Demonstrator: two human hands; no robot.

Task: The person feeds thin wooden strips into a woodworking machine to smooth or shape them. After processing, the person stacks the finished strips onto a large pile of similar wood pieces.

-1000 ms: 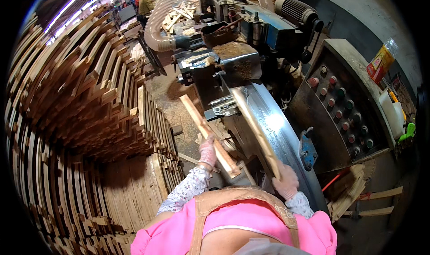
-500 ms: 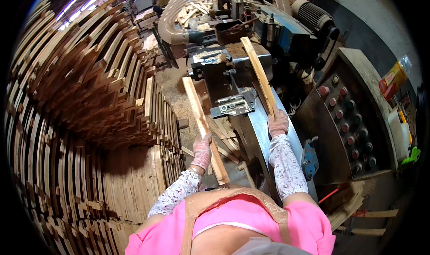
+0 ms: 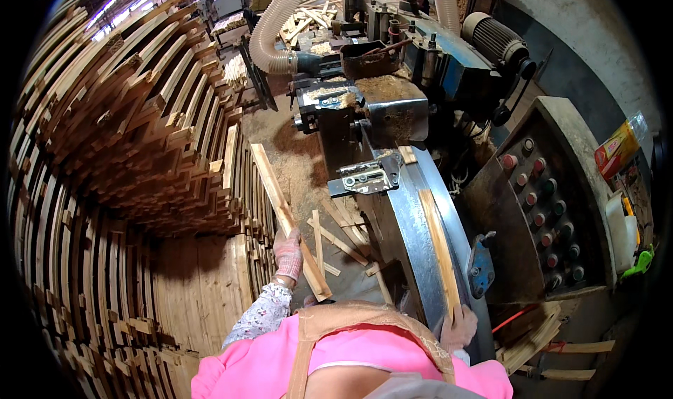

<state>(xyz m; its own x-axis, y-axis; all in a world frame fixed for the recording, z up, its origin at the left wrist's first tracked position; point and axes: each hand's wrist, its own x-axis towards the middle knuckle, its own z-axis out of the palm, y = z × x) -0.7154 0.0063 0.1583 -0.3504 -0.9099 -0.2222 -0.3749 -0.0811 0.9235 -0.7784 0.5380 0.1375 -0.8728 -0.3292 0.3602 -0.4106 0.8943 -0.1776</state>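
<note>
My left hand (image 3: 287, 255), in a pale work glove, is closed around a long wooden strip (image 3: 274, 192). That strip is raised at a slant between the stacked wood and the machine. My right hand (image 3: 459, 327), gloved too, grips the near end of a second wooden strip (image 3: 439, 241). This one lies lengthwise on the shiny metal bed (image 3: 409, 213) of a woodworking machine. Farther along the bed, the end of another wood piece (image 3: 407, 154) shows at the machine's metal cover (image 3: 398, 112), the rest of it hidden. A metal guide block (image 3: 366, 175) sits at the bed's left edge.
Tall stacks of wooden strips (image 3: 133, 140) fill the left side. Loose offcuts (image 3: 343, 241) lie on the floor beside the bed. On the right stand a button panel (image 3: 543, 210) and a blue bracket (image 3: 481, 266). A motor (image 3: 495, 38) and ribbed hose (image 3: 270, 45) are farther back.
My right hand has drawn back toward my body, and its strip now lies nearer on the bed. My left hand has shifted left with its strip. A wood end now shows at the cover.
</note>
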